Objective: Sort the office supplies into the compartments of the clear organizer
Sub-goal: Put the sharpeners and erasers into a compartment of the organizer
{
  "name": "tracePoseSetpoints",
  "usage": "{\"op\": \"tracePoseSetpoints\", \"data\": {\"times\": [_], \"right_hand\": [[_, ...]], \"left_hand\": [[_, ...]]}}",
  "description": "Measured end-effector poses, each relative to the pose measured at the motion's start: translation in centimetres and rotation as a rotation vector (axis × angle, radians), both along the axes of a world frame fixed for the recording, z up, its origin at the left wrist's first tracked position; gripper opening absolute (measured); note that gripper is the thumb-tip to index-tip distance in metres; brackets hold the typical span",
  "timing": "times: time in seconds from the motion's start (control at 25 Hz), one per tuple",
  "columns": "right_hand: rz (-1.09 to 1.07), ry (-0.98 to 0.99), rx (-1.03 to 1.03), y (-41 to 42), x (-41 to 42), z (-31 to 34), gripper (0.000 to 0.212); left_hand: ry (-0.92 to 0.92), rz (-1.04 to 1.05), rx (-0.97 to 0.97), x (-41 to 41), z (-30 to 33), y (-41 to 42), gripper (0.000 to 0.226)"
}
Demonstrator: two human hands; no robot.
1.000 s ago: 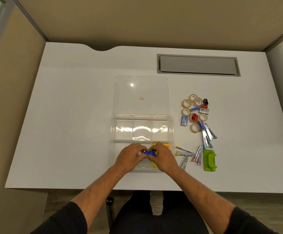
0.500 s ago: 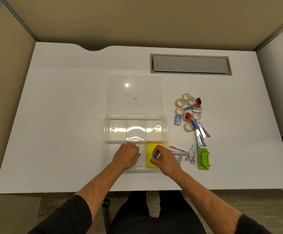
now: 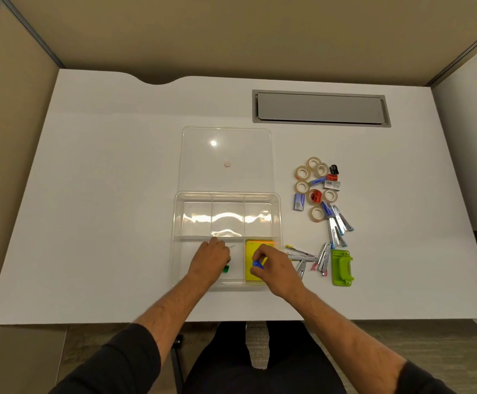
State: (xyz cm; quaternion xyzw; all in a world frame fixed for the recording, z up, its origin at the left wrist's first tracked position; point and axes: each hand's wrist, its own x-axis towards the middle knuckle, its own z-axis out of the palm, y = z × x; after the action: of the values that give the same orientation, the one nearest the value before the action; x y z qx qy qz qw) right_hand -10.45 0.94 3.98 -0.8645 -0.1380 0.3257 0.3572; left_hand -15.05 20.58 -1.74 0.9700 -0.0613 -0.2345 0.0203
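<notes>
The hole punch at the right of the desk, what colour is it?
Lime green; the hole punch shows clearly in the head view.

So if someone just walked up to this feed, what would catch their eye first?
Probably both hands over the clear organizer's near compartments: the right hand pinching a small blue piece above the yellow sticky notes, the left hand beside a green item. Then the bright green hole punch right of the organizer.

Both forearms reaching forward, dark sleeves pushed up. Left hand (image 3: 209, 258) knuckles-up, fingers curled under. Right hand (image 3: 274, 267) curled, fingertips (image 3: 255, 255) pinching something small.
</notes>
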Motion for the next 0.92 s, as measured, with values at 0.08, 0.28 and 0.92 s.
{"op": "tracePoseSetpoints", "data": {"times": [0.08,0.28,0.92], "right_hand": [[0.021,-0.009,0.021,0.4,-0.1,0.0,0.021],[-0.039,0.009,0.028,1.6,-0.4,0.4,0.047],[-0.005,0.045,-0.004,-2.7,2.4,0.5,0.059]], "left_hand": [[-0.067,0.045,-0.072,-0.1,0.4,0.1,0.026],[-0.172,0.360,-0.632,-1.3,2.8,0.1,0.034],[0.005,0.197,-0.228,1.1,2.5,-1.2,0.037]]}}
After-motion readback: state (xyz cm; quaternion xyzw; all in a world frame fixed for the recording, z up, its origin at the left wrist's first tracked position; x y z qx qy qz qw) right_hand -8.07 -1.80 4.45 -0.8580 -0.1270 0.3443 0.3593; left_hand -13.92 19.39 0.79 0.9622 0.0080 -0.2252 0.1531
